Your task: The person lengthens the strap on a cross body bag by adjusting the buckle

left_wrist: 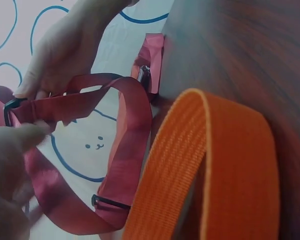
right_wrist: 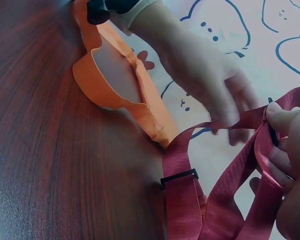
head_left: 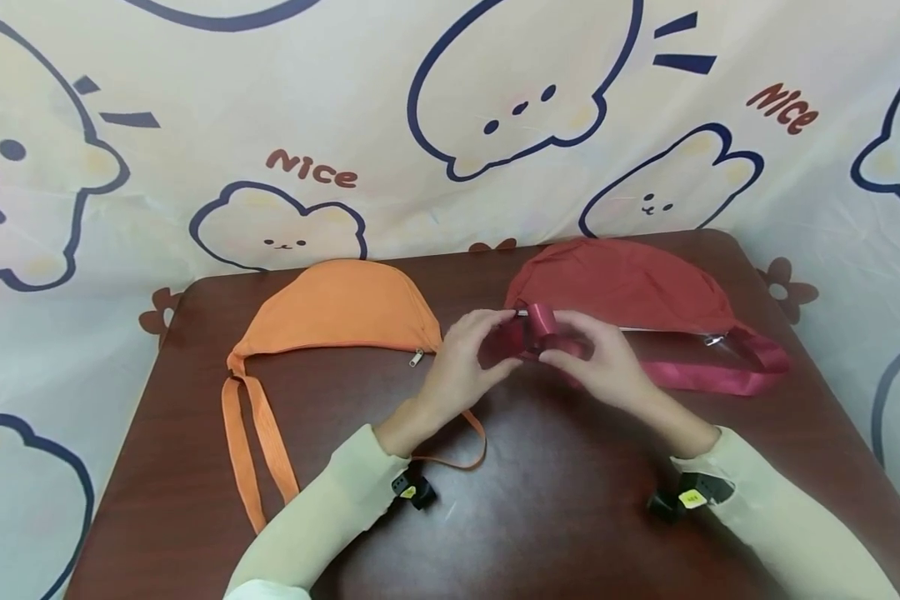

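Both hands meet over the table at the near left end of a red waist bag (head_left: pixel 622 279). Thumb and fingers of my right hand (right_wrist: pixel 295 155) pinch its red strap (left_wrist: pixel 125 130) beside a black slider buckle (left_wrist: pixel 12 106). My left hand (head_left: pixel 461 354), blurred in both wrist views, holds the strap near the same buckle, thumb on one side and fingers behind. The strap hangs in a loop below the hands, with a second black slider (right_wrist: pixel 180 176) on it. My right hand (head_left: pixel 603 354) faces the left one across the strap.
An orange waist bag (head_left: pixel 337 308) lies on the left of the brown table (head_left: pixel 570 517), its orange straps (head_left: pixel 270 433) trailing toward the front and under my left arm. The red bag's strap end (head_left: pixel 727 377) loops at right. A cartoon-printed cloth (head_left: pixel 390 192) hangs behind.
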Tool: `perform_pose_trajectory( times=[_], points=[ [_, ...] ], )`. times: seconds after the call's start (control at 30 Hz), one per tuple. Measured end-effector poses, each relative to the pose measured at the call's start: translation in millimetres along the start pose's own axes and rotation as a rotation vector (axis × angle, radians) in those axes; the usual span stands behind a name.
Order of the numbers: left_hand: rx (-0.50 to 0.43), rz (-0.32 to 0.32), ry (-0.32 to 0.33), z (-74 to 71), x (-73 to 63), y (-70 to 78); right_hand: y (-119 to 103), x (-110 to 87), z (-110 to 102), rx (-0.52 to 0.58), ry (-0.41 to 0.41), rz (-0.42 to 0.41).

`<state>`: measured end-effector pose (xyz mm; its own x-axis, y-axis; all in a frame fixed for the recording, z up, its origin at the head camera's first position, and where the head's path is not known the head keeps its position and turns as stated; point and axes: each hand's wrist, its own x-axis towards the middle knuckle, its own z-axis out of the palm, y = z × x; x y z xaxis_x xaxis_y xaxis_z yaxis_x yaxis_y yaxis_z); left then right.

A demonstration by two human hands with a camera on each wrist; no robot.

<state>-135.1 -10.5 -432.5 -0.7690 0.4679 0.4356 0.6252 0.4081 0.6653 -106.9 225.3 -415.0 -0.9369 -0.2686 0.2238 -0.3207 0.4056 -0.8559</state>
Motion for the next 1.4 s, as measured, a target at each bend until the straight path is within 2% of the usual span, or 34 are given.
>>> perform_pose_trajectory(
  times=[0.1, 0.23, 0.43, 0.67, 0.87, 1.13, 1.4],
  points=[
    [0.094, -0.059, -0.002, -1.3, -1.0, -2.4, -0.1, 0.7, -0.2, 0.011, 0.011, 0.005],
    [0.109, -0.094, 0.026, -2.4, -2.8, -3.8, 0.2, 0.5, -1.2, 0.025, 0.028, 0.009],
    [0.027, -0.039, 0.074, -2.2, -2.2, -6.4, 1.4, 0.9, -4.3, 0.034, 0.049, 0.016],
    [-0.042, 0.019, 0.057, -2.2, 0.8, -2.2, -0.9, 0.4, -2.5, 0.028, 0.041, 0.014],
    [-0.059, 0.061, 0.050, -0.9, 3.3, 0.0, -2.4, 2.2, 1.3, 0.000, 0.024, 0.011],
    [-0.055, 0.074, 0.007, 0.9, 2.5, -1.6, 3.2, 4.2, 3.4, -0.034, 0.003, -0.025],
    [-0.054, 0.052, -0.022, 1.9, 3.1, -2.8, 4.4, 4.4, 4.2, -0.026, -0.012, -0.036]
  ],
)
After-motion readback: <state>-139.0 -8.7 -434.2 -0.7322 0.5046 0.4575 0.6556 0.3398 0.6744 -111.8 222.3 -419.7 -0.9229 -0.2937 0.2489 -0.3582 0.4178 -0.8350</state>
